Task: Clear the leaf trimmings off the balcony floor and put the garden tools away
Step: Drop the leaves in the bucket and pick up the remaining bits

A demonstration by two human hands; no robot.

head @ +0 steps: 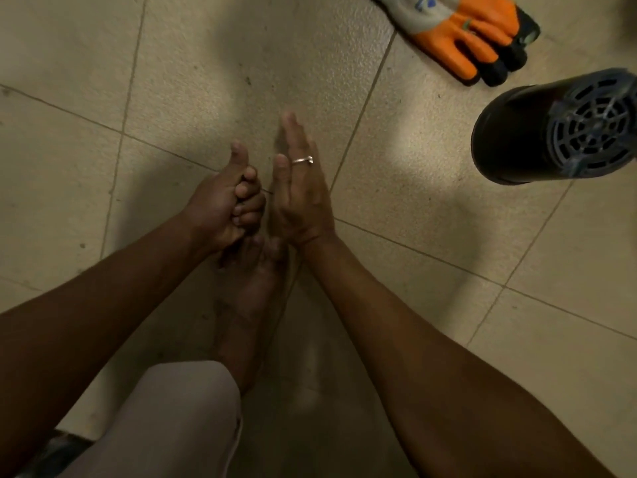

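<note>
I look straight down at the beige tiled balcony floor [213, 63]. My left hand [224, 205] is curled into a fist with the thumb pointing up, and I cannot see anything inside it. Just to its right, my right hand [300, 191] is held flat and edge-on with straight fingers, a ring on one of them, and holds nothing. A pair of grey and orange garden gloves [462, 32] lies on the floor at the top right. No leaf trimmings show on the tiles around my hands.
A black plastic plant pot [558, 129] lies on its side at the right edge, its slotted base facing me. My bare foot [248, 305] and a light trouser leg [165, 419] are below my hands. Bare tiles spread to the left and top.
</note>
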